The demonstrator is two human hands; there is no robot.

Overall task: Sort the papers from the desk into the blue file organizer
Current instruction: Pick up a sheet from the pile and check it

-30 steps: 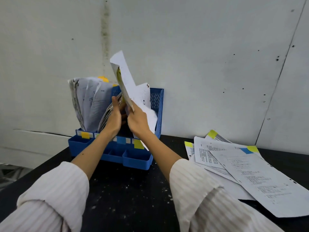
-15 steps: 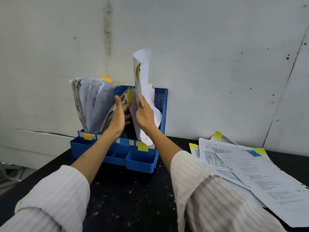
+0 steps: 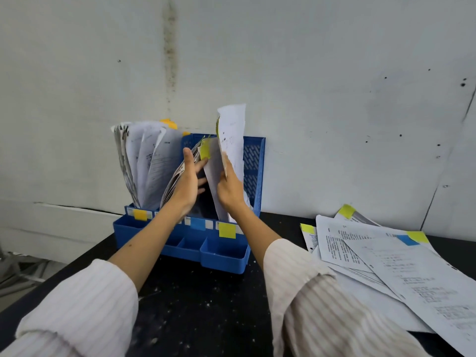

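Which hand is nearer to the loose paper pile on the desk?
Right. The right hand is at the organizer, nearer the paper pile; the left hand is farther away.

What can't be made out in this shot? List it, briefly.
Head view only:
- Print on the desk papers: too small and blurred to read.
- Floor of the blue file organizer slots: hidden by papers and both hands.
- Right hand fingers: behind the held sheet.
- Desk papers' right corner: cut off by the frame edge.

The sheet [image 3: 233, 140] in the right hand [image 3: 230, 188] went upright and dropped lower, probably into the organizer's [image 3: 253, 161] rightmost slot.
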